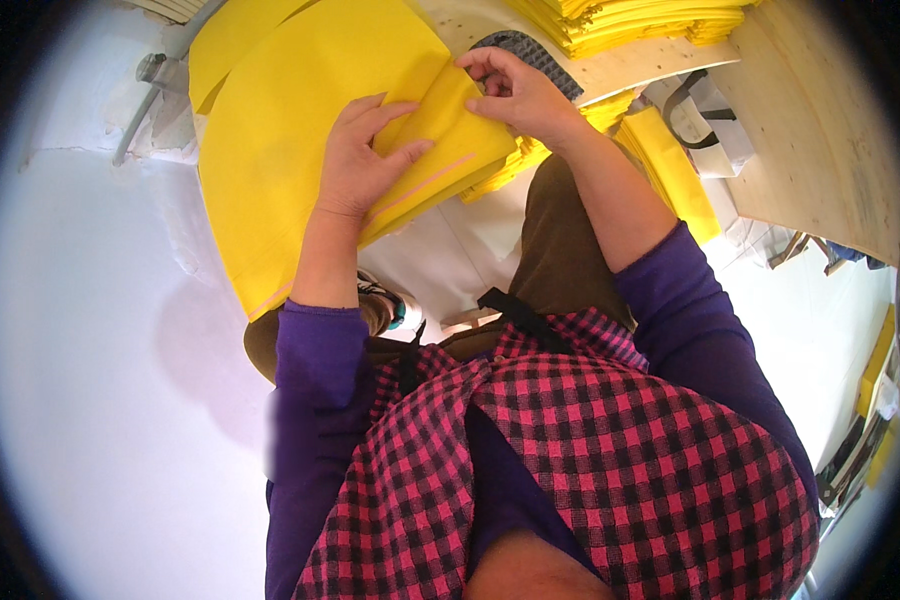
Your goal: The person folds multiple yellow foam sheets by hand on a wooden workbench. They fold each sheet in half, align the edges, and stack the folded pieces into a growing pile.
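A large stack of flat yellow fabric-like sheets [280, 130] lies in front of me, with a pink line along its near edge. Over its right part, the top yellow sheet [425, 60] has a raised fold. My left hand [360, 160] rests on the yellow material beside this fold, thumb and fingers apart. At the right edge, my right hand [520, 95] has its thumb against the sheet and its index fingertip at the fold's corner; the other fingers curl at the edge and are partly hidden.
Beyond my right hand lies a dark textured pad [530, 60]. Piles of yellow sheets [630, 25] sit on a wooden board at the far right, with more yellow pieces [670, 170] lower down. A metal pipe [140, 120] stands by the white wall at left.
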